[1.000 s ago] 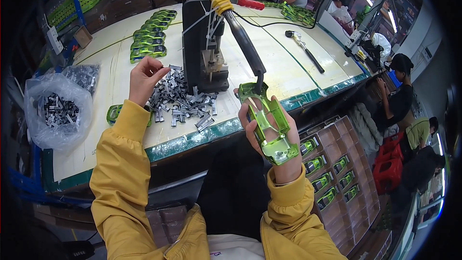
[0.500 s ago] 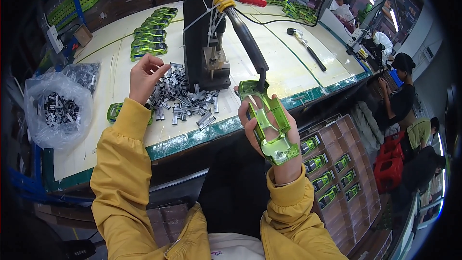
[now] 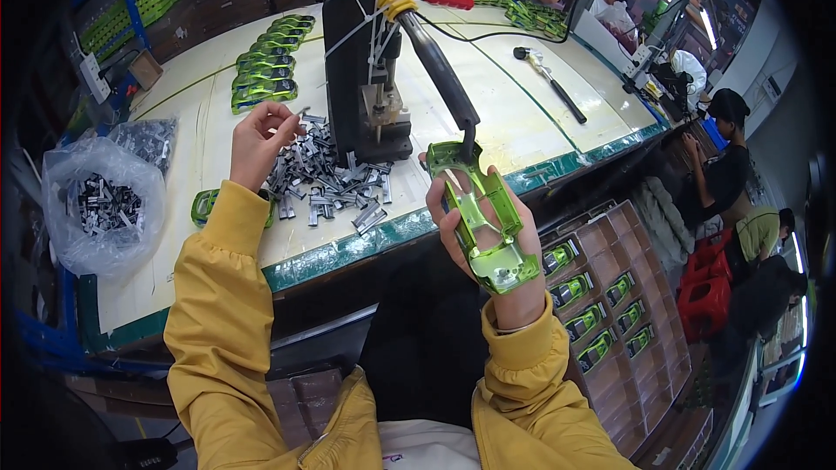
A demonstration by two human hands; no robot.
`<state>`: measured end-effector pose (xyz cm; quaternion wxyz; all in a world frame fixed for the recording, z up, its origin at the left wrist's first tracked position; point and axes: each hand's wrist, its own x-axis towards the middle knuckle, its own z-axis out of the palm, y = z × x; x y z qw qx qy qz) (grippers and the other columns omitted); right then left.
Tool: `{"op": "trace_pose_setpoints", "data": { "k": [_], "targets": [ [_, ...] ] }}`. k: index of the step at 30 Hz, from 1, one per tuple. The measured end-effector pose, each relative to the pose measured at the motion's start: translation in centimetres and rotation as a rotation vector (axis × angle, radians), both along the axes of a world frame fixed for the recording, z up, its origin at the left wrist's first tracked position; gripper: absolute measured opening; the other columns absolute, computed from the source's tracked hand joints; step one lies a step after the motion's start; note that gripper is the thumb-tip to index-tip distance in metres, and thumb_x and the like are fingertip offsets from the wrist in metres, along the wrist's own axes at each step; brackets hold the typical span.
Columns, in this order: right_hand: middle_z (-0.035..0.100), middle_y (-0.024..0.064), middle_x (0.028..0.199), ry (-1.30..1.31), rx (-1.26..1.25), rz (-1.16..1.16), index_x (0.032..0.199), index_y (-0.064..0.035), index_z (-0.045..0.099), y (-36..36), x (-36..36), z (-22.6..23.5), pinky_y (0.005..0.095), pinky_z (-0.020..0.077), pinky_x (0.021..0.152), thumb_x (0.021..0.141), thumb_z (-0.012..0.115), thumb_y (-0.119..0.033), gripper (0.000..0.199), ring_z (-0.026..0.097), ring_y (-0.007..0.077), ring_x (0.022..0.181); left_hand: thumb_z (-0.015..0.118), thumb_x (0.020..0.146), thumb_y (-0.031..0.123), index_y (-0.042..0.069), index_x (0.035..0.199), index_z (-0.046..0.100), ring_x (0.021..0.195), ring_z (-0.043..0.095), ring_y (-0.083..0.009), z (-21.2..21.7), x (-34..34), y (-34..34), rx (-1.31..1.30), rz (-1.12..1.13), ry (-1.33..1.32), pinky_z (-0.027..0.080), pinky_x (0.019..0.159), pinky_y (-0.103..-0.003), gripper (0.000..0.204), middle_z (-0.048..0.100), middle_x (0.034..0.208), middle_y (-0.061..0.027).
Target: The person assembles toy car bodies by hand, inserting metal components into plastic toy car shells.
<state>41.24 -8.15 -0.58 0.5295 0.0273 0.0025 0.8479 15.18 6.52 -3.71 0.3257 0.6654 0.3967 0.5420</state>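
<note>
My right hand (image 3: 521, 302) grips a see-through green toy car body shell (image 3: 488, 224), its open underside turned up. The shell's far end sits right by the tip of a dark curved nozzle (image 3: 468, 144) on a hanging hose. My left hand (image 3: 261, 141) is over the worktable, thumb and forefinger pinched on a small silver-grey part (image 3: 303, 113). Beside that hand spreads a pile of similar silver-grey parts (image 3: 324, 176). Another green car body (image 3: 205, 205) lies partly hidden behind my left wrist.
A black press-like fixture (image 3: 348, 78) stands behind the pile. Finished-looking green cars (image 3: 265, 78) line the table's back left. A plastic bag of parts (image 3: 103, 200) sits at left, a hammer-like tool (image 3: 553, 87) at right. Below right is a divided brown tray (image 3: 640, 383) holding several cars.
The whole view has shifted slightly. My hands hold nearly the same pose. At the back, a brown board has come into view in front of the person there.
</note>
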Motion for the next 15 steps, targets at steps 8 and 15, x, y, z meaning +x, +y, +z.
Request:
{"op": "trace_pose_setpoints", "data": {
  "k": [8,15],
  "targets": [
    [0.045,0.0165,0.11,0.01,0.003,0.006,0.112,0.0033,0.041,0.07,-0.1,-0.12,0.0367,0.0468,0.074,0.089,0.038,-0.029,0.039,0.044,0.0277,0.101,0.056,0.08,0.01,0.002,0.084,0.053,0.068,0.056,-0.0073,-0.26,-0.33,0.53,0.058,-0.03,0.068,0.044,0.061,-0.018,0.009,0.061,0.074,-0.0043],
    [0.049,0.0184,0.104,-0.067,0.019,-0.022,0.109,0.0036,0.045,0.05,0.16,-0.18,0.0377,0.0493,0.073,0.09,0.035,-0.03,0.04,0.048,0.0294,0.099,0.053,0.082,0.006,-0.002,0.091,0.054,0.077,0.059,-0.0128,-0.68,-0.41,0.62,0.037,-0.015,0.003,0.046,0.068,-0.022,0.012,0.061,0.084,-0.0103]
  ]
}}
